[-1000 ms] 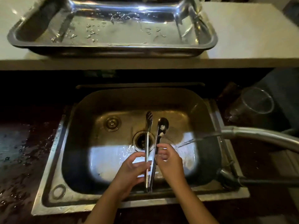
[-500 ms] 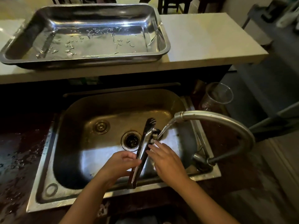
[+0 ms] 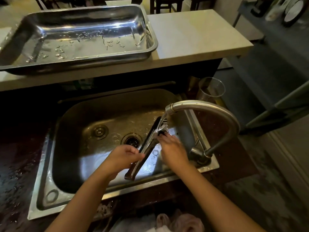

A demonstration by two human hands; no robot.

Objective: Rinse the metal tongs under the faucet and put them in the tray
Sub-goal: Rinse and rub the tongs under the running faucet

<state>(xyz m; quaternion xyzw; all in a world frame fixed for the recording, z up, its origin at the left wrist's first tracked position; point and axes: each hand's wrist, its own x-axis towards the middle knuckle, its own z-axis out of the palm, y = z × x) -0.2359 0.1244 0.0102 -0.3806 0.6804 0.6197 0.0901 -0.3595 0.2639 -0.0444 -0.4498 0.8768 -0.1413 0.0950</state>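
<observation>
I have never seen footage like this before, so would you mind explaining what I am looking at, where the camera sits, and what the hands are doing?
There is no machine here: a person works with two bare hands, filmed by one wide-angle camera worn on the head, looking forward and down. Below is a steel sink with a curved faucet running. The left hand has a grip on the handle end of the metal tongs, while the right hand touches them near the tips, where the water stream lands. On the pale counter behind the sink sits a wet steel tray, where the tongs are meant to go; they are not in it yet. A clear plastic cup stands right of the sink.
</observation>
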